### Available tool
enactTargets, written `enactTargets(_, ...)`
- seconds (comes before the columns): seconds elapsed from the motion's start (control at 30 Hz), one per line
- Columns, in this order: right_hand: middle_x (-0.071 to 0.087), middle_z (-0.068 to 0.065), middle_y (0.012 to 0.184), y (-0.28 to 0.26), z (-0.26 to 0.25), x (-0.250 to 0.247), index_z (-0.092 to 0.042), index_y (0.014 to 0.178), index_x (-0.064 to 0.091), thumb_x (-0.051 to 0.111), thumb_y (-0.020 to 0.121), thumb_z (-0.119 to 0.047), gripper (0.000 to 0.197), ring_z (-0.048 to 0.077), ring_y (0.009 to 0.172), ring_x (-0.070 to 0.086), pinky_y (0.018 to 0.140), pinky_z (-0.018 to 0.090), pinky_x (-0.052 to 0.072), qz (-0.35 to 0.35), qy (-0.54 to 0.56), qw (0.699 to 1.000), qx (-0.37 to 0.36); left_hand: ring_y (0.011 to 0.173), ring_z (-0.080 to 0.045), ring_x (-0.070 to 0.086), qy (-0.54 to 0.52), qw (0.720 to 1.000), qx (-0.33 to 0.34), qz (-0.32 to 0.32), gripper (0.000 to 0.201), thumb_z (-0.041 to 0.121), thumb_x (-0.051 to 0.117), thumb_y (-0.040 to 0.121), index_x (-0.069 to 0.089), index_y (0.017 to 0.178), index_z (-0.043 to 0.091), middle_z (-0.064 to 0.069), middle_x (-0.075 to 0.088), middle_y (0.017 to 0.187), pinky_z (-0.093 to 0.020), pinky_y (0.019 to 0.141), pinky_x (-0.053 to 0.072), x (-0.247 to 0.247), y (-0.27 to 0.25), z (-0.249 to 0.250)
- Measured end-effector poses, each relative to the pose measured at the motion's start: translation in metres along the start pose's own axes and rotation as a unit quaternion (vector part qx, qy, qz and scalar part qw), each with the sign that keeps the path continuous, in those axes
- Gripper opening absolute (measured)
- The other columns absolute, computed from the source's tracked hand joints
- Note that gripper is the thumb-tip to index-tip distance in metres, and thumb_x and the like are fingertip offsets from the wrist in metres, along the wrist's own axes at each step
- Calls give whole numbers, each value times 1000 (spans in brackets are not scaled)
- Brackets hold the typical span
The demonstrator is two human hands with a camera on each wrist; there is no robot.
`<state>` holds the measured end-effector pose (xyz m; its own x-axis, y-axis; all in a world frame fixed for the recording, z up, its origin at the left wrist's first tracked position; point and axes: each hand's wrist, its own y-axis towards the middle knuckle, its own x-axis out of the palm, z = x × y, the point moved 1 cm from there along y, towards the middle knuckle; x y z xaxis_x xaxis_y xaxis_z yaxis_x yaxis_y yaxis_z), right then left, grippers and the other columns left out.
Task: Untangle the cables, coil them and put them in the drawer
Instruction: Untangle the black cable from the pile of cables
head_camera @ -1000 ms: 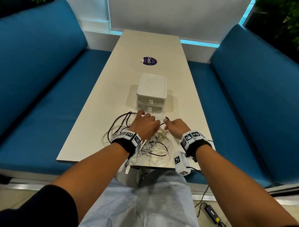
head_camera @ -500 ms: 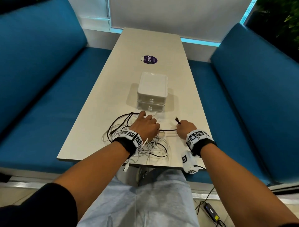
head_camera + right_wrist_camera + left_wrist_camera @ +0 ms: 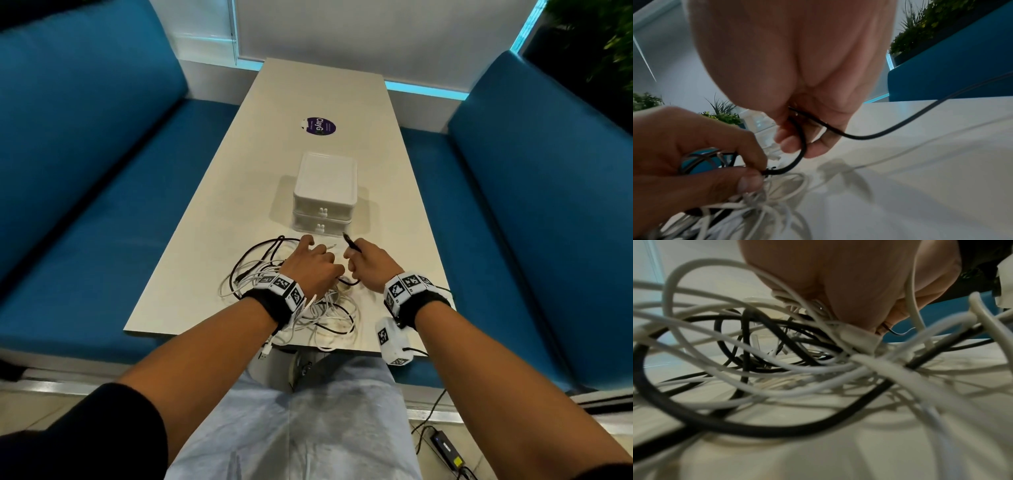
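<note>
While the right hand (image 3: 368, 265) pinches the black cable (image 3: 797, 155) near its plug, the left hand (image 3: 313, 270) pinches it at the tangle (image 3: 308, 308), near the drawer unit (image 3: 323, 202) (both drawers closed). Pull hard and loops could cinch, dragging white cables off the near edge.

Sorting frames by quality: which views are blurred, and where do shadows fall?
Head view: sharp, edges bowed by the wide lens, drawer box shadowed on its left. Left wrist: near cables blurred, shadows on the table. Right wrist: soft throughout, palm dim.
</note>
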<state>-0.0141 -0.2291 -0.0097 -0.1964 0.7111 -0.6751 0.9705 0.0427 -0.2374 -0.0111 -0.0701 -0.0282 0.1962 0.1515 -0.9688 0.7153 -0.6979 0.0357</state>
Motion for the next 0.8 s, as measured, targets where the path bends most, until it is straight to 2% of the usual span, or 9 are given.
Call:
enactTargets(0.1, 59, -2, 86, -3, -10, 3, -20, 98, 55, 41, 100, -23, 14, 20, 78, 54, 73, 32, 43, -5, -31, 999, -38, 105, -24, 55, -8, 1000, -12, 0, 21, 35, 47, 97, 65, 104, 27, 2, 68, 101, -48, 100, 25, 1, 0, 0)
enactTargets(0.23, 58, 0, 84, -2, -10, 10, -18, 92, 52, 38, 103, -26, 20, 22, 81, 53, 71, 30, 34, -22, -56, 996, -60, 106, -25, 55, -15, 1000, -21, 1, 27, 33, 45, 97, 62, 115, 22, 1, 68, 102, -47, 99, 25, 1, 0, 0)
enactTargets(0.37, 58, -4, 75, -2, -8, 8, -19, 88, 58, 34, 105, -32, 32, 18, 72, 57, 70, 29, 40, 1, -46, 996, -76, 107, -24, 55, -23, 1000, -21, -2, 24, 34, 46, 98, 63, 111, 24, 2, 69, 104, -46, 98, 26, -2, -1, 0)
enactTargets(0.5, 53, -4, 63, 1, -18, 6, -22, 80, 53, 34, 103, -36, 33, 17, 55, 53, 62, 37, 48, 24, 54, 996, -70, 107, -23, 54, -34, 999, -22, -12, 22, 35, 45, 98, 64, 107, 27, 3, 68, 105, -46, 98, 25, -3, -1, 0)
enactTargets(0.57, 56, -4, 71, 1, -25, 7, -22, 83, 52, 34, 104, -36, 31, 16, 62, 52, 65, 35, 44, 24, 18, 996, -90, 110, -23, 53, -38, 999, -21, -16, 25, 35, 45, 98, 63, 111, 25, 1, 67, 109, -46, 100, 25, -3, -1, 0)
enactTargets(0.6, 59, 0, 78, 0, -26, 9, -20, 86, 52, 35, 104, -36, 30, 18, 69, 53, 68, 33, 42, 15, -22, 994, -102, 111, -24, 53, -40, 999, -19, -16, 26, 35, 44, 98, 63, 113, 23, 0, 66, 112, -47, 101, 25, -3, -1, 0)
enactTargets(0.67, 63, 10, 88, -2, -25, 13, -14, 91, 50, 36, 105, -36, 30, 25, 78, 55, 72, 36, 43, -6, -89, 990, -113, 112, -24, 53, -43, 999, -18, -13, 29, 35, 44, 99, 64, 113, 20, -3, 65, 115, -46, 103, 24, -4, -2, 0)
enactTargets(0.73, 65, 14, 91, -2, -20, 12, -11, 93, 51, 36, 104, -39, 33, 30, 83, 57, 74, 38, 44, -23, -118, 987, -107, 113, -23, 53, -47, 999, -18, -8, 31, 38, 43, 98, 63, 114, 21, -2, 64, 116, -47, 105, 23, -4, -5, -1)
enactTargets(0.8, 64, 11, 91, -2, -16, 11, -11, 94, 51, 38, 103, -40, 33, 29, 83, 56, 71, 36, 40, -39, -141, 984, -100, 116, -22, 51, -49, 999, -19, -6, 37, 47, 42, 97, 62, 117, 23, 1, 64, 119, -49, 107, 21, -2, -7, -2)
